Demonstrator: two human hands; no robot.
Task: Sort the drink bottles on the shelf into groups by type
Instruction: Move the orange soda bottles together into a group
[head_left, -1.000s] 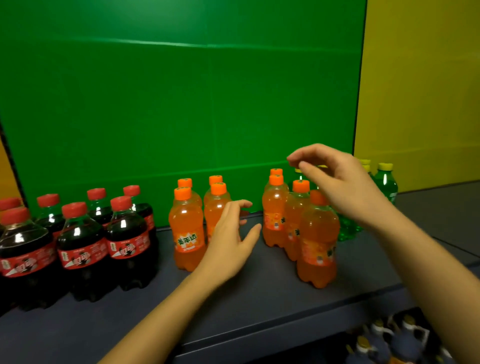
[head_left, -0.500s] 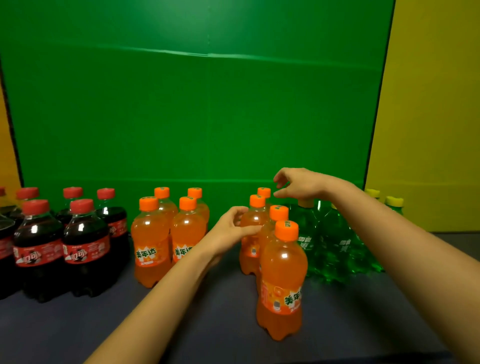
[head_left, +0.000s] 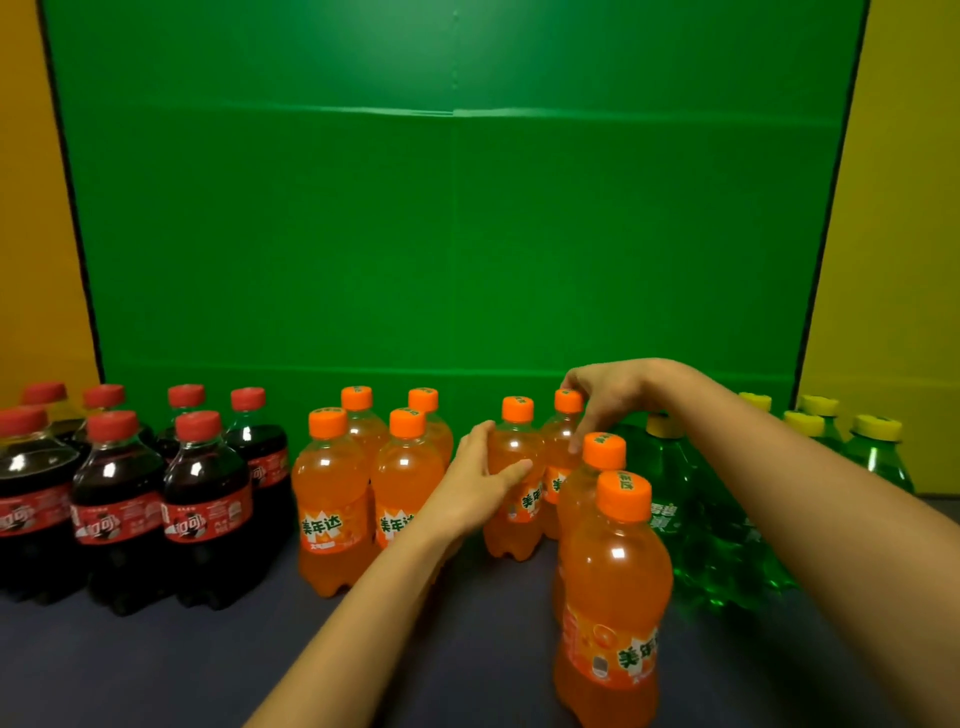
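Several dark cola bottles (head_left: 208, 499) with red caps stand at the left of the dark shelf (head_left: 156, 665). Orange soda bottles form a left cluster (head_left: 332, 499) and a right cluster. My left hand (head_left: 475, 486) wraps the side of one orange bottle (head_left: 511, 525) in the right cluster. My right hand (head_left: 602, 395) pinches the neck of the orange bottle (head_left: 558, 447) just behind it. Two more orange bottles (head_left: 613, 597) stand nearest me. Green bottles (head_left: 675, 519) with yellow caps stand at the right, partly hidden by my right forearm.
A green backboard (head_left: 452, 234) closes the shelf behind the bottles, with yellow panels (head_left: 904, 260) on both sides. Bare shelf surface lies in front of the cola bottles and between the two orange clusters.
My left hand has closed around the side of an orange bottle. My right hand came down from above the green bottles onto the neck of the rear orange bottle. The view shifted left.
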